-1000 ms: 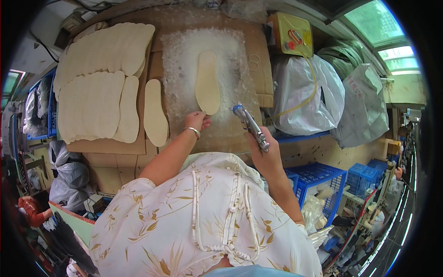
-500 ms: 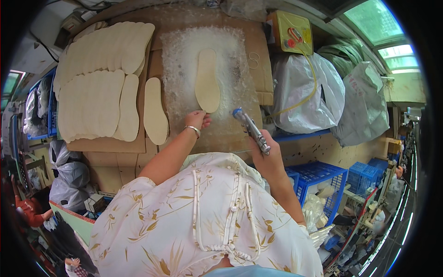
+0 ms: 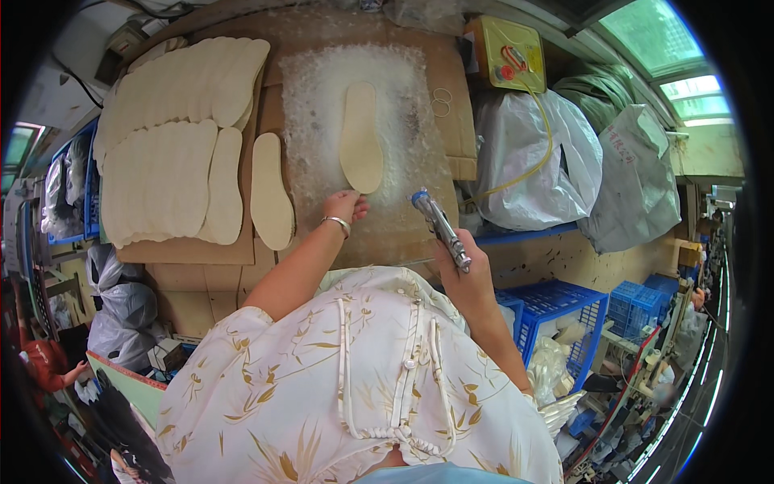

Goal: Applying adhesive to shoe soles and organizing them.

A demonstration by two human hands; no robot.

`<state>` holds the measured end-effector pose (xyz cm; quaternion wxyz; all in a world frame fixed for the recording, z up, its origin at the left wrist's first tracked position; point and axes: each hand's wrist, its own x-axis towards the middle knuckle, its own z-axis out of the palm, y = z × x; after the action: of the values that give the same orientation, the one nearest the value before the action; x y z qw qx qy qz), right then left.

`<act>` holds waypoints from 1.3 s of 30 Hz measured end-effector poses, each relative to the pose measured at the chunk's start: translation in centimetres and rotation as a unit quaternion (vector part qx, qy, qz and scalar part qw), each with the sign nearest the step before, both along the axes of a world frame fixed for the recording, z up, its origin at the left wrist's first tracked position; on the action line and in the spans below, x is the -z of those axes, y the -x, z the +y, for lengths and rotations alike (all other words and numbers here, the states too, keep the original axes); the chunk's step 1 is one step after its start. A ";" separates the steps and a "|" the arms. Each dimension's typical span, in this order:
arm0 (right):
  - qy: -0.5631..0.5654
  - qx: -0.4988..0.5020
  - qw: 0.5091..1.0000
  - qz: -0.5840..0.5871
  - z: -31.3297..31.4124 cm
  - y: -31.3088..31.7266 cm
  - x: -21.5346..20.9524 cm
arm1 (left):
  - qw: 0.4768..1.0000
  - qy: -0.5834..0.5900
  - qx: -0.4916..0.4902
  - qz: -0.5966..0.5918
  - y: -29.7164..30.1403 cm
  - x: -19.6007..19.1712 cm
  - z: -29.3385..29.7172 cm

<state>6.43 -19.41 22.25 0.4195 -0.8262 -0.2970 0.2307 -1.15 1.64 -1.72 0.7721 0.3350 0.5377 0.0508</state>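
Observation:
A cream insole (image 3: 360, 137) lies toe-away on a whitish, sticky-looking patch (image 3: 310, 161) of the cardboard. Its heel end is pinched at the edge by the fingers of my left hand (image 3: 347, 207), which wears a bangle at the wrist. My right hand (image 3: 470, 270) is wrapped round a metal spray gun (image 3: 438, 226) with a blue nozzle, held right of the heel and pointing away to the left. No spray can be made out. Left of the patch lies a small pile of insoles (image 3: 272, 194), and beyond it overlapping rows of more insoles (image 3: 169, 177).
At the back right stands a yellow can (image 3: 508, 56) with a yellow hose (image 3: 550, 141) running from it. White plastic sacks (image 3: 536, 161) sit beside the cardboard. A blue crate (image 3: 564, 302) stands by my right arm. Two rings (image 3: 441, 102) lie on the cardboard. Another person (image 3: 48, 363) is at lower left.
Both hands keep their holds, and the insole stays in place on the patch. The spray gun has shifted very slightly. At lower left the other person's arm has moved.

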 end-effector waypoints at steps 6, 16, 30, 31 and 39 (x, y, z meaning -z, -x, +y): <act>-0.005 -0.045 0.999 0.009 -0.8 0.6 0.2 | 1.000 0.001 -0.008 -0.002 -0.1 0.1 -0.1; 0.013 -0.025 0.999 0.034 -1.4 1.2 -0.2 | 1.000 0.010 -0.013 -0.005 0.1 0.2 -0.1; 0.018 -0.024 0.999 0.041 -2.4 1.7 -0.2 | 0.999 0.049 -0.005 -0.002 0.9 -2.1 -0.1; 0.012 -0.038 0.999 0.034 -2.4 1.9 -0.3 | 0.999 0.050 -0.005 0.001 1.1 -2.1 -0.1; 0.011 -0.013 0.998 0.059 -2.7 2.2 -0.2 | 0.998 0.059 0.006 0.006 1.3 -2.0 -0.1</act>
<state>4.22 -22.14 22.50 0.4241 -0.8118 -0.2797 0.2880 -2.46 1.51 0.30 0.7876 0.2918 0.5426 0.0125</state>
